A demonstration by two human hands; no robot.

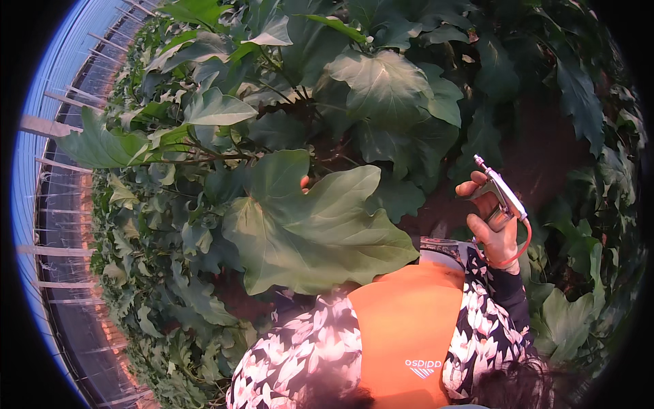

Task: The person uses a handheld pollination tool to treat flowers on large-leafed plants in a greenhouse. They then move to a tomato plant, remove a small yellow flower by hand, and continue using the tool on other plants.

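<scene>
My right hand (493,232) grips a small silver trigger sprayer (506,194), its nozzle angled up and to the left. From the sprayer's rear end a thin red hose (526,245) loops down past my wrist. A broad green leaf (317,230), which looks like an eggplant leaf, spreads in front of my body. Only fingertips of my left hand (305,184) show at that leaf's upper edge; the rest is hidden behind it, so what the hand holds cannot be seen. Leafy stems (219,156) branch out just above and left of those fingertips.
Dense leafy plants (388,87) crowd the far side and both flanks. A strip of dark soil (546,148) shows between plants at the right. Along the left rim run pale posts (56,250) and blue sheeting (30,168), like a greenhouse side.
</scene>
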